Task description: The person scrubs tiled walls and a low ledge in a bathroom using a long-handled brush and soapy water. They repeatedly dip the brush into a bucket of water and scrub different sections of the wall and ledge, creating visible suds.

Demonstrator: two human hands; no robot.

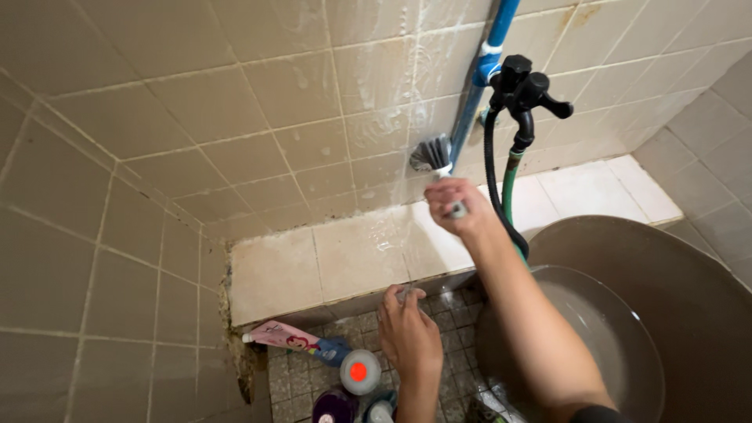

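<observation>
The right hand (458, 205) is raised toward the tiled wall (258, 117), its fingers wrapped closed around the pale handle of a scrub brush (433, 155), whose dark bristles press flat against the wet, soapy tiles just left of the blue pipe (479, 70); held that way, the bristle face meets the wall squarely, and the streaks of foam around it show where the surface is wet. The left hand (409, 335) is lower, resting at the foot of the tiled ledge (313, 262) where it meets the mosaic floor (301, 376); its fingers are curled around something small and pale at the ledge's edge, though what it grips is too hidden to tell, and the hand looks planted there as a brace while the other arm reaches up. A black tap (525, 88) sits on the pipe, with a black hose (492, 176) and a green hose (509, 184) hanging from it toward a large brown basin (666, 313) at the right, which stands close under the tap. On the floor near the left hand lie a pink tube (283, 337) on its side, a bottle with a white and red cap (359, 371) and a purple container (334, 406), clustered in the corner beside the ledge.
</observation>
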